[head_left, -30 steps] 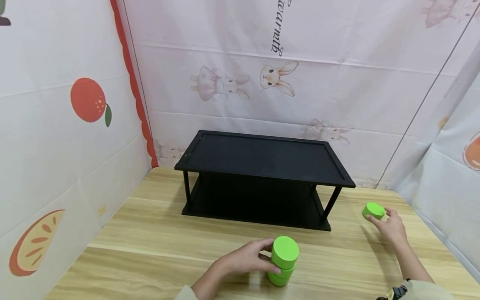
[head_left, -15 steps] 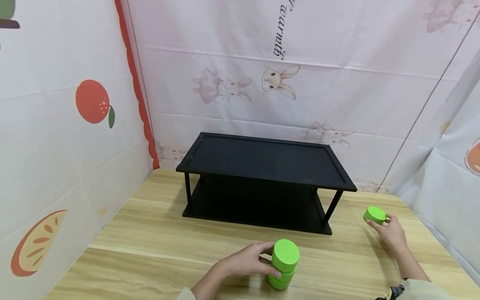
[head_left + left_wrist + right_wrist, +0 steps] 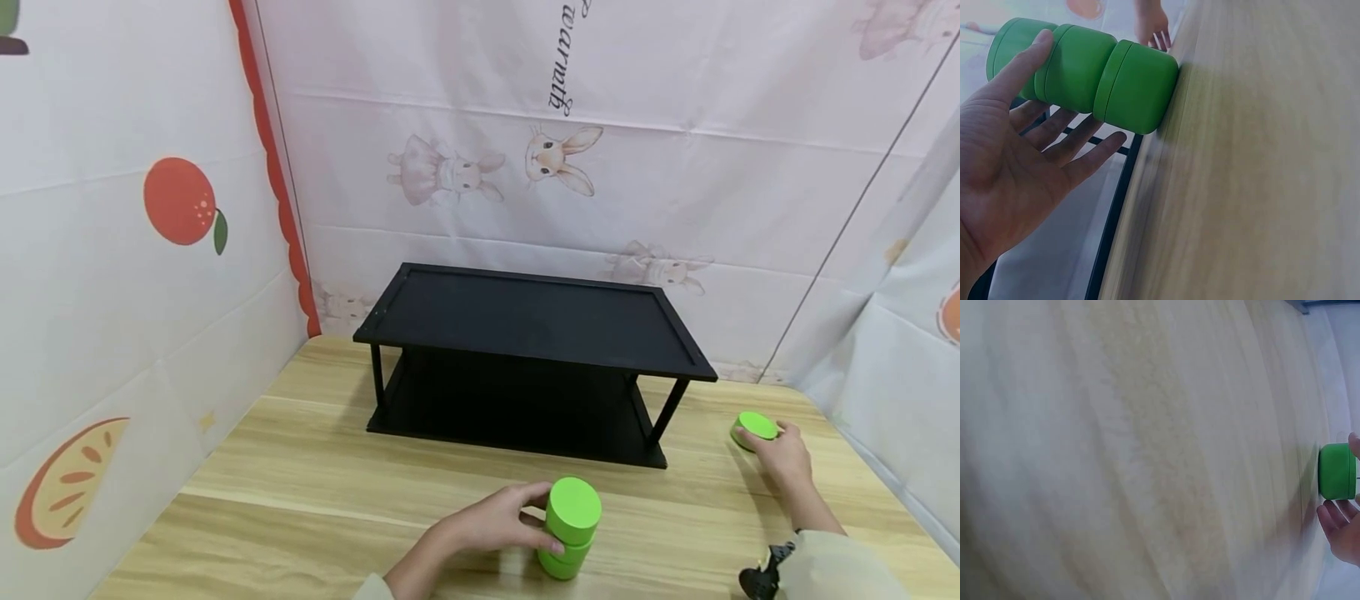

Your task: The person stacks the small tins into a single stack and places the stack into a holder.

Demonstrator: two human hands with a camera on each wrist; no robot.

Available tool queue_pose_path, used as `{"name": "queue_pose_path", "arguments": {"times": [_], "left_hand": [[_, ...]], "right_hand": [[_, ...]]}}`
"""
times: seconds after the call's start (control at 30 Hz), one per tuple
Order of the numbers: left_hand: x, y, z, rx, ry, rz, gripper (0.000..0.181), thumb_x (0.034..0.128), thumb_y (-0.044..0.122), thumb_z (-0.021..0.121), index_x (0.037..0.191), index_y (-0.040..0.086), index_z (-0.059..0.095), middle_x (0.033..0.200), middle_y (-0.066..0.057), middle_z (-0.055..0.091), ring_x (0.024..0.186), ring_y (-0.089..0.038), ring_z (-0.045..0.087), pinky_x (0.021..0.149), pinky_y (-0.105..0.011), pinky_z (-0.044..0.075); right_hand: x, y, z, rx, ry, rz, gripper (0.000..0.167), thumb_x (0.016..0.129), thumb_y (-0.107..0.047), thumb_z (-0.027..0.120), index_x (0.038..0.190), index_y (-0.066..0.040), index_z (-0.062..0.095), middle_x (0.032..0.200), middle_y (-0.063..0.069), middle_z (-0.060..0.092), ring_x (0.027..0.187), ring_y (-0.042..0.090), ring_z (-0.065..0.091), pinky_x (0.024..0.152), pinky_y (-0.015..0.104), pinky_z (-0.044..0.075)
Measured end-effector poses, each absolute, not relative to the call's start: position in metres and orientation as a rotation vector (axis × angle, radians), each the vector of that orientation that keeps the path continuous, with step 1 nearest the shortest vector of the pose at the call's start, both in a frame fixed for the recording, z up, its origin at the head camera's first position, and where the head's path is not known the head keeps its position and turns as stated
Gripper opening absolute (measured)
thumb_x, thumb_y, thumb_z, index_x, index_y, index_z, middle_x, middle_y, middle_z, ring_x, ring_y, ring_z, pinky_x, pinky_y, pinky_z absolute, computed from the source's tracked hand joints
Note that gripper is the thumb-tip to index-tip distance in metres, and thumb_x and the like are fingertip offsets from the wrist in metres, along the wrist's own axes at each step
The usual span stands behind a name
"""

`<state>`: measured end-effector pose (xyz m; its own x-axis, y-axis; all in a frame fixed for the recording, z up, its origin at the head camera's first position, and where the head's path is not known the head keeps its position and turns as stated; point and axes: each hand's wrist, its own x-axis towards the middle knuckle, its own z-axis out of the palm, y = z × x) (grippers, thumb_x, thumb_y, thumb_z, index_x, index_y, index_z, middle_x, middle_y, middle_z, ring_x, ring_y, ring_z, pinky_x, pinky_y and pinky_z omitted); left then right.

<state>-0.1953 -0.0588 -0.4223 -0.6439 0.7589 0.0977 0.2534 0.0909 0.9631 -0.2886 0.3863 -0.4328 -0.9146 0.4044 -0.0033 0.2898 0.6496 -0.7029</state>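
- Your left hand (image 3: 498, 522) is closed around the stack of three green containers (image 3: 572, 518), which stands upright, its long axis vertical, in front of the black shelf (image 3: 525, 321)
- Your right hand (image 3: 787, 457) grips the single green container (image 3: 756, 426) by its sides, at the table (image 3: 300, 467), beyond the right end of the shelf
- From the stack, this single container lies to the right and farther forward, well apart; your right hand is the nearer one
- All pieces look round, short and plain green, with flat tops; each stacked one shows a thin seam near its upper end
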Motion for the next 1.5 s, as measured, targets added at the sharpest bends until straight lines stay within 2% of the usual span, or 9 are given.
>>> {"name": "queue_pose_path", "arguments": {"times": [0.33, 0.83, 1.5], "left_hand": [[-0.1970, -0.0598, -0.4202, 0.994, 1.958, 1.566, 0.051, 0.0807, 0.012, 0.072, 0.127, 0.013, 0.050, 0.114, 0.010, 0.054, 0.110, -0.006, 0.048, 0.089, -0.025, 0.044], [-0.1957, -0.0605, -0.4207, 1.011, 1.969, 1.562, 0.051, 0.0808, 0.011, 0.072, 0.127, 0.013, 0.050, 0.115, 0.010, 0.054, 0.110, -0.005, 0.047, 0.088, -0.023, 0.043], [-0.1952, -0.0585, -0.4208, 0.997, 1.969, 1.556, 0.052, 0.0808, 0.012, 0.072, 0.128, 0.014, 0.050, 0.117, 0.011, 0.053, 0.111, -0.005, 0.046, 0.089, -0.024, 0.043]], "right_hand": [[-0.2897, 0.3821, -0.4348, -0.605, -2.675, 1.088, 0.085, 0.088, -0.038, 0.055, 0.135, 0.019, 0.012, 0.130, 0.042, 0.023, 0.118, 0.054, 0.025, 0.099, 0.057, 0.024], [-0.2926, 0.3820, -0.4386, -0.608, -2.677, 1.058, 0.081, 0.088, -0.039, 0.055, 0.134, 0.016, 0.018, 0.129, 0.042, 0.025, 0.117, 0.054, 0.027, 0.097, 0.057, 0.025], [-0.2936, 0.3866, -0.4396, -0.636, -2.681, 1.082, 0.084, 0.089, -0.044, 0.051, 0.137, 0.015, 0.015, 0.132, 0.041, 0.023, 0.119, 0.053, 0.025, 0.098, 0.056, 0.025]]}}
